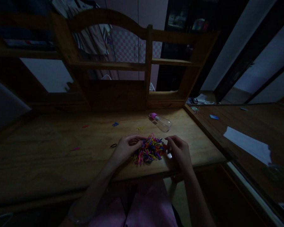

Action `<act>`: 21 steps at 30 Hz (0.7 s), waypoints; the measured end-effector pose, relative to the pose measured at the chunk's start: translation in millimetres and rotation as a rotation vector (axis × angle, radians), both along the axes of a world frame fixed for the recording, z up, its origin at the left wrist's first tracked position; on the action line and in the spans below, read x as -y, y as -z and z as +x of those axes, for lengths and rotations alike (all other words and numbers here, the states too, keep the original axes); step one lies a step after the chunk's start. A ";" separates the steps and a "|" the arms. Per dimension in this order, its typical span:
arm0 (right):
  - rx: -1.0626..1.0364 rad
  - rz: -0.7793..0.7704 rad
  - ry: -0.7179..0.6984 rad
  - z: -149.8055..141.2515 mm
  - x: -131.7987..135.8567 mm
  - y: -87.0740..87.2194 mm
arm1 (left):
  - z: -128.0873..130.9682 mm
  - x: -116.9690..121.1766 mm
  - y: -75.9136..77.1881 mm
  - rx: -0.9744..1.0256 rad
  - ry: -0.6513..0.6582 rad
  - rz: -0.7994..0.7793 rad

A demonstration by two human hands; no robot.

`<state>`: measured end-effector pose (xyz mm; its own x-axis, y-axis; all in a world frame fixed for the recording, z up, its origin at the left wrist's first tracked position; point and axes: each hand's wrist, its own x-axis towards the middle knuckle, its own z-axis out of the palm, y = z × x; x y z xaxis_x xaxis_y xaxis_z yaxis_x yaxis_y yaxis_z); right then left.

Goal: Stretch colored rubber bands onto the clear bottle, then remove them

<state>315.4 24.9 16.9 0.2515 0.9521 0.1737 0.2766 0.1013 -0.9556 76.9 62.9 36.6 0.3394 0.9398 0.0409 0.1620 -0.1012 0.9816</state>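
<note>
A heap of small elastic bands (150, 151) in mixed colours lies near the front edge of the wooden desk. At its left side is my left hand (127, 146), with fingers and thumb curled together on some of the bands. My right hand (178, 148) is at the heap's right edge, its fingers bent and closed; what they pinch, if anything, is too dark to make out. Apart from the heap lie a black band (113, 145), blue bands (115, 124), yellow bands (140, 128), a red band (85, 126) and a pink band (75, 148).
A clear bottle with a pink cap (162, 123) lies on its side behind the heap. A wooden shelf unit (118, 94) rises along the desk's back. To the right, a lower wooden surface (227, 116) holds white paper (248, 145) and a blue card (214, 117).
</note>
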 end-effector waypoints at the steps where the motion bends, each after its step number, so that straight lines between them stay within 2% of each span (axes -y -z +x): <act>1: -0.006 0.003 -0.002 -0.1 -0.1 0.4 | -0.3 -0.1 0.4 0.008 -0.001 -0.016; 4: -0.018 -0.001 0.002 0.1 -0.5 1.9 | -1.4 -1.0 1.5 0.024 -0.006 -0.022; 10: -0.006 0.012 0.002 0.2 -1.2 4.2 | -2.5 -2.2 0.1 0.007 -0.044 0.103; 17: 0.000 0.019 0.007 1.0 -1.5 4.6 | -1.2 -1.8 1.2 -0.015 -0.021 0.006; 21: -0.005 0.022 0.000 0.9 -1.2 3.9 | 0.2 -1.9 -1.1 -0.011 -0.051 0.010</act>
<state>316.4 26.1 13.0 0.2523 0.9482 0.1931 0.2719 0.1221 -0.9545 77.2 64.8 37.7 0.2919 0.9553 0.0473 0.1778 -0.1028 0.9787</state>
